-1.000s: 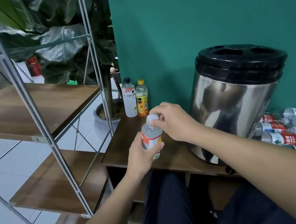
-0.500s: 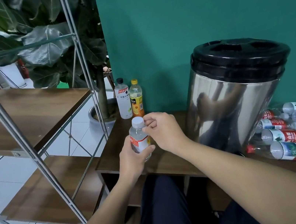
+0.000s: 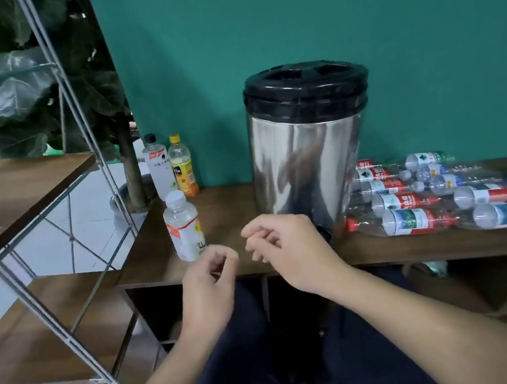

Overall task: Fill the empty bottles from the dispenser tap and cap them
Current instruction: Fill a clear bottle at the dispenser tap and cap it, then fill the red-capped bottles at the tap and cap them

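Bottles wait on both sides of two idle hands, one capped and upright, the rest lying flat.

Left hand (image 3: 207, 274) and right hand (image 3: 282, 247) hang low in the middle of the frame with fingers loosely curled, holding nothing. Just up and left of the left hand stands the capped bottle (image 3: 183, 226), upright on the worktop (image 3: 231, 208), apart from the fingers. The pile of empty bottles (image 3: 438, 195) lies at middle right, beyond the steel dispenser (image 3: 309, 153), their long axes running roughly left to right across the frame; the right hand is nearer to it. I count about ten in the pile, though blur hides the far edge. Two more capped bottles (image 3: 171, 166) stand behind, at the wall. The tap (image 3: 323, 232) peeks out beside the right hand.
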`<state>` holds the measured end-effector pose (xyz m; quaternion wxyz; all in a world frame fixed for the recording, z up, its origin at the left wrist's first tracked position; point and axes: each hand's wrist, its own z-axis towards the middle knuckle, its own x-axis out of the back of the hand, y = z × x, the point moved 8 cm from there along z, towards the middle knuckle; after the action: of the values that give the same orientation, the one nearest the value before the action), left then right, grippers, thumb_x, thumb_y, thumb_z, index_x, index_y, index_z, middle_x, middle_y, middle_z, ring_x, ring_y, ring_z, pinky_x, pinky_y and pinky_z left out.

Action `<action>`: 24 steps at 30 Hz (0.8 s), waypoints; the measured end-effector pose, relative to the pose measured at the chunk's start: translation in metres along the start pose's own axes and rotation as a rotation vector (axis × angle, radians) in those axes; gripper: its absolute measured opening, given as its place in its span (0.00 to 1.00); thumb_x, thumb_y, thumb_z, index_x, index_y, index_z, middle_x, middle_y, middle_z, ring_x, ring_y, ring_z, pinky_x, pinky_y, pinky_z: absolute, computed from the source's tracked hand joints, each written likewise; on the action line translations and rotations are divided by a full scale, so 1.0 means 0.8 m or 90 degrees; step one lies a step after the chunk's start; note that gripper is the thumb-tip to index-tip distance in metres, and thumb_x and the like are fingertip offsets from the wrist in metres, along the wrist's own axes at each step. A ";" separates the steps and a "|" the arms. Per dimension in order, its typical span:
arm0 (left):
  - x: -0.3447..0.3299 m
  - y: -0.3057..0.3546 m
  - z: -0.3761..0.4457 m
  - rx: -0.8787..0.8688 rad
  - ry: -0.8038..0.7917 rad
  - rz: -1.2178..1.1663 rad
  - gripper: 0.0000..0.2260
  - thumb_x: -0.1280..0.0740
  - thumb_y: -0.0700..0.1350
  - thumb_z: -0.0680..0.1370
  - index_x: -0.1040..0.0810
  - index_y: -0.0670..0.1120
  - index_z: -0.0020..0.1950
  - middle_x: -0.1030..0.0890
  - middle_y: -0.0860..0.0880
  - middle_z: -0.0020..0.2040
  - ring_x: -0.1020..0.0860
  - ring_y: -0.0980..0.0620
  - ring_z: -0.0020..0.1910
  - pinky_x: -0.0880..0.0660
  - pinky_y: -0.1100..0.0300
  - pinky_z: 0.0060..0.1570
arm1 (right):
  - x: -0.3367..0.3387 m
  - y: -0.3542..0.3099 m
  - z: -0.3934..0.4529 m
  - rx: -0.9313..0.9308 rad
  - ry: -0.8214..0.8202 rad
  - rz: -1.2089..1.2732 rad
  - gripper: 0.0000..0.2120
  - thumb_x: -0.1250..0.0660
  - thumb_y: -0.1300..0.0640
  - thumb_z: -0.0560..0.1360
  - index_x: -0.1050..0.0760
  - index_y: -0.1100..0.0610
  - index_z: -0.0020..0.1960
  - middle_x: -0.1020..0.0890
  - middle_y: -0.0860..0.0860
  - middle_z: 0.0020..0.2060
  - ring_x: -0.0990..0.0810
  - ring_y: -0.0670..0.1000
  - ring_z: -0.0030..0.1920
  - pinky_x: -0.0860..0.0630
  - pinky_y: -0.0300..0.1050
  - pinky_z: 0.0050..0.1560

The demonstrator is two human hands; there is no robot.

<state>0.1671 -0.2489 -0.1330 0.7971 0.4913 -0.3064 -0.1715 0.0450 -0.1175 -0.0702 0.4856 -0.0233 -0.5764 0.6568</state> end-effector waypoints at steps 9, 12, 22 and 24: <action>-0.189 0.077 -0.070 0.028 -0.188 -0.126 0.10 0.30 0.44 0.87 0.15 0.47 0.46 0.14 0.49 0.41 0.17 0.51 0.39 0.21 0.58 0.45 | 0.174 0.102 -0.084 -0.059 0.145 -0.170 0.12 0.33 0.61 0.86 0.15 0.51 0.63 0.13 0.40 0.48 0.14 0.41 0.50 0.16 0.46 0.57; -0.245 0.074 -0.067 0.081 -0.208 -0.170 0.10 0.30 0.45 0.87 0.14 0.46 0.48 0.13 0.47 0.43 0.16 0.55 0.40 0.24 0.64 0.41 | 0.206 0.162 -0.100 -0.119 0.129 -0.227 0.15 0.30 0.59 0.85 0.18 0.51 0.71 0.14 0.42 0.58 0.17 0.40 0.58 0.18 0.47 0.66; -0.390 0.028 -0.057 0.322 -0.250 -0.344 0.09 0.30 0.49 0.88 0.17 0.45 0.64 0.15 0.45 0.62 0.11 0.52 0.55 0.13 0.56 0.53 | 0.266 0.282 -0.091 -0.166 0.058 -0.485 0.33 0.30 0.50 0.86 0.39 0.52 0.88 0.33 0.52 0.84 0.34 0.57 0.84 0.41 0.59 0.87; -0.405 0.026 -0.055 0.355 -0.268 -0.376 0.11 0.30 0.49 0.88 0.17 0.44 0.65 0.15 0.44 0.63 0.11 0.50 0.57 0.12 0.51 0.57 | 0.269 0.291 -0.080 -0.160 0.046 -0.503 0.34 0.30 0.49 0.86 0.40 0.52 0.88 0.32 0.53 0.84 0.35 0.57 0.84 0.45 0.60 0.88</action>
<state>-0.0487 -0.0235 -0.2330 0.4719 0.7078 -0.3430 -0.3983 -0.1735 0.1044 -0.1593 0.7135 0.1175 -0.5995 0.3431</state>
